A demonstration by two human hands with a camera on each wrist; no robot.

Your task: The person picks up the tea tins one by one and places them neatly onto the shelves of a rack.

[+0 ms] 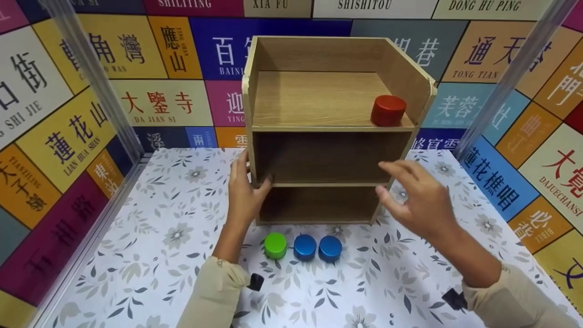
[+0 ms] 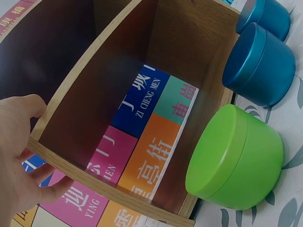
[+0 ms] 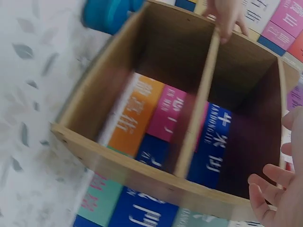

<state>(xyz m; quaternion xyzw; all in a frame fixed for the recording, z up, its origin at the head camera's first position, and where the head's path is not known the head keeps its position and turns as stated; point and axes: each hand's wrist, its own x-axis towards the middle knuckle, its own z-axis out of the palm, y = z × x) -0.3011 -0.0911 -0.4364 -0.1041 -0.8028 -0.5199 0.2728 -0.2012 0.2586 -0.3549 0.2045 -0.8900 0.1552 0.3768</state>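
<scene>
Panels point(image 1: 166, 102) with place names beyond left hand point(image 1: 243, 187) and right hand point(image 1: 421, 200), floral counter point(image 1: 159, 269) beneath. By judgement, at the step of steadying or straightening the shelf point(image 1: 314, 98), half done: braced on the left side only. Next, probably calls for bringing the right fingers against the opposite wall, level with the left grip, before any shift or turn. Best kept level, to judge by the loose-looking red tub point(image 1: 388, 111) on top, likely to slide if tipped.

Between the two hands, the shelf. Grasped by the left hand at its left front edge, thumb inside near the middle board, fingers along the outer face. Just beside the right hand, the far wall; nothing held there, fingers loosely bent and apart from the thumb; whether touching the wood, cannot tell.

Above and inward from the right hand, the red tub, upright. Nearer than the left hand and slightly to its right, the green tub point(image 1: 275, 246); farther right, two blue tubs point(image 1: 304, 248), close together. All three on the counter before the shelf, apart from both hands.
</scene>
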